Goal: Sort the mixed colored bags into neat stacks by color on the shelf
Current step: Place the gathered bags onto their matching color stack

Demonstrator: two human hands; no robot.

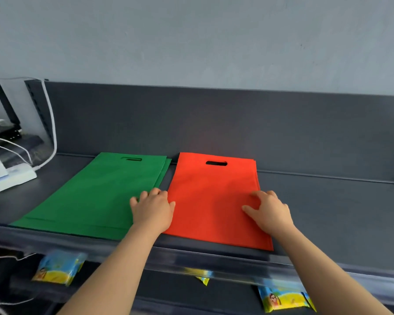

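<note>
Left hand (pixel 152 209): palm down over the seam between the two piles. The fingers are loosely bent and lie on the right edge of the green pile, and the thumb lies on the left edge of the red one. It grips nothing and only rests there.
Left arm: bare, reaching up from the lower left over the shelf's front lip, with the wrist almost straight.
Right hand (pixel 270 211): palm down on the right half of the red pile with the fingers spread and arched. The fingertips touch the top bag, and the thumb stretches out to the left. It is a relaxed, unclenched hand that pinches nothing.
Right arm: bare, coming in from the lower right and crossing the near right corner of the red pile.
Green bags (pixel 89 192): a flat stack on the left of the shelf, with the handle cut-out (pixel 131 159) at the far end. The lower bags peek out a little along the right and near edges.
Red bags (pixel 212 196): a flat stack just beside the green one — the two are almost touching near the left hand. The handle slot (pixel 216 163) is at the far end, and the edges are fairly even.
Shelf (pixel 328 212): a dark grey deck with a dark back panel (pixel 214 119).
Left end: a white power strip (pixel 9 176) with a white cable (pixel 51 123) rising from it.
Lower tier: bright snack packets (pixel 59 268) — another (pixel 284 298) lies at the right.
</note>
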